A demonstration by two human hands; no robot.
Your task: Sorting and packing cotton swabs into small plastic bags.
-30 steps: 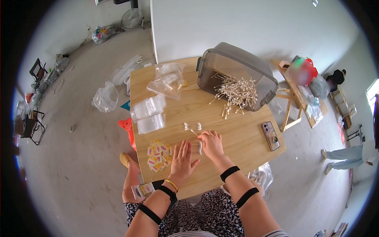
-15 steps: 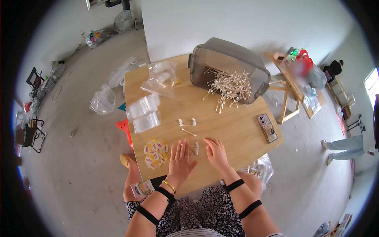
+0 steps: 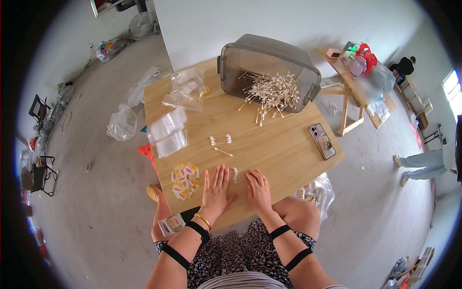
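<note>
My left hand lies flat with its fingers stretched out, beside a small row of cotton swabs that it partly covers. To the right of that row, my right hand rests on the table with extended fingers and holds nothing. Farther back lie a single slanted cotton swab and another neat row of swabs. A large heap of loose swabs spills from a grey translucent bin tipped on its side. Small yellow-and-white printed cards are scattered left of my left hand.
Clear plastic bags are stacked along the left side of the wooden table, with a bigger bag behind. A phone lies near the right edge. A side table holds bags; another person stands at right.
My right hand has lowered and flattened toward the near edge, its fingers straightening. My left hand stays flat by the near swab row. The whole view has shifted slightly.
</note>
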